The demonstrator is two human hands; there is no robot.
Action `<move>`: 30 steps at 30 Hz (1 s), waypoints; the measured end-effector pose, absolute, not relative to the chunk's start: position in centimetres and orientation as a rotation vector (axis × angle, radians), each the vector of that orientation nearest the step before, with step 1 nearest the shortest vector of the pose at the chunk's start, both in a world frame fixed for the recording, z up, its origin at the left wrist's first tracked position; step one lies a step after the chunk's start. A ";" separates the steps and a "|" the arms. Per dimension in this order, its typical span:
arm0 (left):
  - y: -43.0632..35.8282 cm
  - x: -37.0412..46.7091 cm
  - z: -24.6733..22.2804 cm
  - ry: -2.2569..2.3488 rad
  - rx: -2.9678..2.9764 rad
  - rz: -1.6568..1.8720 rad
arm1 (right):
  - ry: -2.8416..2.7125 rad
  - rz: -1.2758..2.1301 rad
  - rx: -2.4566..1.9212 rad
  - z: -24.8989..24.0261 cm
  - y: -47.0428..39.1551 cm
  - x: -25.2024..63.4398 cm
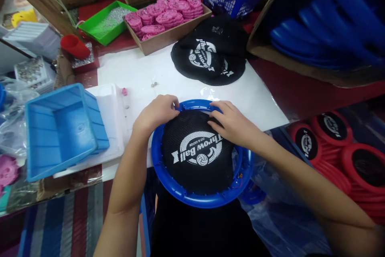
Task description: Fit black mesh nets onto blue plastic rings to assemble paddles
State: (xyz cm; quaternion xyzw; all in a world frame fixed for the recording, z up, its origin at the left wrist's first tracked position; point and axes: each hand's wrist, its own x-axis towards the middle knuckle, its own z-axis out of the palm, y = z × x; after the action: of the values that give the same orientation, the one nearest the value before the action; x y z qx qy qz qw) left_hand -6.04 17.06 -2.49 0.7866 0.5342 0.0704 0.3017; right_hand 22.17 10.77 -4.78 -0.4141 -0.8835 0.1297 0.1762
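A blue plastic ring (195,201) lies at the near table edge, partly over my lap. Inside it is a black mesh disc (192,179) with white "Throw Ball" print, upside down to me. My left hand (159,113) is closed at the ring's upper left, its fingertips pinching the mesh edge against the rim. At the upper right, my right hand (231,124) has its fingers spread, with their tips on the rim and the mesh. A gap shows between mesh and ring at the lower right. More black mesh discs (195,70) lie stacked beyond the ring.
A light blue bin (64,106) stands left. Behind are a green tray (105,36) of small metal parts, a cardboard box (147,48) of pink pieces and a blue basket (228,0). At right are a carton (300,68) of blue rings and stacked red discs (337,160).
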 end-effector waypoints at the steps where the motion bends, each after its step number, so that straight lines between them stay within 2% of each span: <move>1: 16.9 -6.0 -2.3 1.407 2.152 0.198 | -2.518 0.358 -1.181 -4.9 10.6 22.4; 6: 16.4 -4.6 -1.9 1.153 2.420 0.306 | -2.553 0.290 -1.253 -5.4 11.3 21.8; 9: 16.3 -3.8 -2.4 1.049 2.531 0.230 | -2.533 0.246 -1.328 -5.7 11.6 20.7; 18: 16.0 -3.8 -2.6 1.076 2.575 0.039 | -2.487 0.329 -1.351 -5.5 11.6 21.1; 30: 17.8 -5.2 -3.3 1.012 2.186 0.362 | -2.238 0.796 -1.271 -4.2 13.8 21.7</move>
State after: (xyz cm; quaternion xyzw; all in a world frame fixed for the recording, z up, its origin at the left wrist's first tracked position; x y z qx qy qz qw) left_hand -5.23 17.77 -3.31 0.8422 0.3897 0.1395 0.3454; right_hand 21.71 13.76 -4.18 -0.4600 -0.8100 0.2880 0.2222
